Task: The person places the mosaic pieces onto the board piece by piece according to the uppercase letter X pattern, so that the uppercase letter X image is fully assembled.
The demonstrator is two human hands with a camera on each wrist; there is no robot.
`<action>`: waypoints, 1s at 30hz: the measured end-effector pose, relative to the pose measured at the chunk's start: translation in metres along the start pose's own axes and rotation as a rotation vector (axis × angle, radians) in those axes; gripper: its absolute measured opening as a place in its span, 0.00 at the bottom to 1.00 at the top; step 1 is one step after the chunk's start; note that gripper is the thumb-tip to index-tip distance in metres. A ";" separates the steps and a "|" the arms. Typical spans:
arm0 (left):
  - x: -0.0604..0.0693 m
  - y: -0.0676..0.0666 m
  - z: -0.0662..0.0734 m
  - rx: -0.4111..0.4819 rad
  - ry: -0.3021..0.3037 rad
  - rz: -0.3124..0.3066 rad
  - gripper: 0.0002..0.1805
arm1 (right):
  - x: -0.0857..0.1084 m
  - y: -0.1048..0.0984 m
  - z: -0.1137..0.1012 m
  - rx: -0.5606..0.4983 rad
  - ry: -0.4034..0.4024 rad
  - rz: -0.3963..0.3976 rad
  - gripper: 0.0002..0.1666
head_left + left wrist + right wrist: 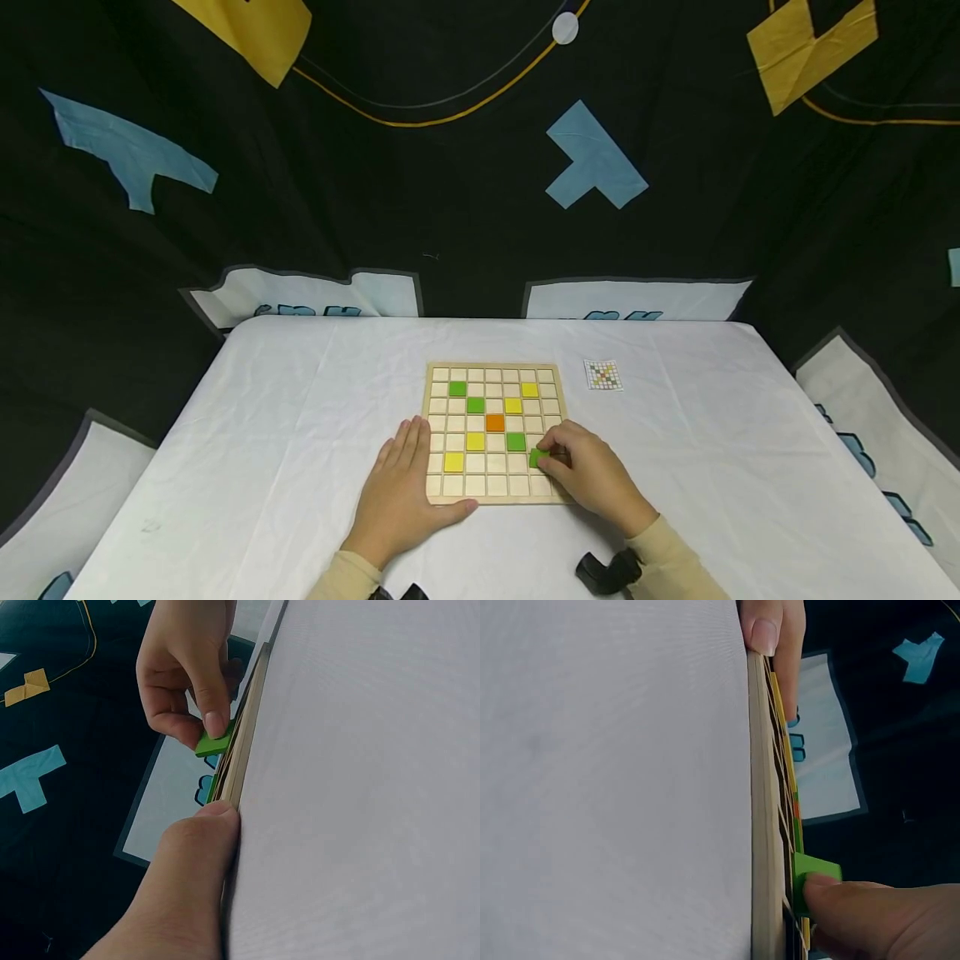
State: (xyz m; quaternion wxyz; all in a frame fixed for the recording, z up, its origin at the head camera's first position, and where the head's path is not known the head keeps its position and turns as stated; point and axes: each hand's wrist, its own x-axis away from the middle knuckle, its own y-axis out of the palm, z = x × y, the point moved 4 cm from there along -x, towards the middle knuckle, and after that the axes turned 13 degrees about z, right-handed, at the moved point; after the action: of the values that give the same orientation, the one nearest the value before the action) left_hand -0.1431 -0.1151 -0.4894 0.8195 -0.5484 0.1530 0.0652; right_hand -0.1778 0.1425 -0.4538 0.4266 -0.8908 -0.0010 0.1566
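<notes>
A square wooden grid board (497,486) lies on the white table, with green, yellow and orange tiles in some of its cells. My right hand (592,473) pinches a green tile (817,868) between thumb and fingers over the lower right part of the board. In the left wrist view that green tile (214,742) is tilted, close to the board's surface. My left hand (405,492) lies along the board's left edge, fingers straight and thumb touching the near left corner. An orange tile (495,422) sits near the grid's centre.
A small printed card (603,375) with a coloured grid pattern lies right of the board. White cloth covers the table (300,433). Behind it hangs a black curtain (450,208) with blue and yellow patches. A black strap piece (609,572) is at my right wrist.
</notes>
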 end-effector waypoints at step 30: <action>0.000 -0.001 0.001 0.017 0.000 0.021 0.72 | 0.006 -0.006 -0.011 0.125 -0.161 -0.013 0.07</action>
State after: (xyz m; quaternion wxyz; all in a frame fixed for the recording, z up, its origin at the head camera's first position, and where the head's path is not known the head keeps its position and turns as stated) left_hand -0.1425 -0.1149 -0.4881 0.8233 -0.5400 0.1591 0.0724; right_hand -0.1679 0.1392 -0.4447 0.4810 -0.8469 -0.0312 0.2247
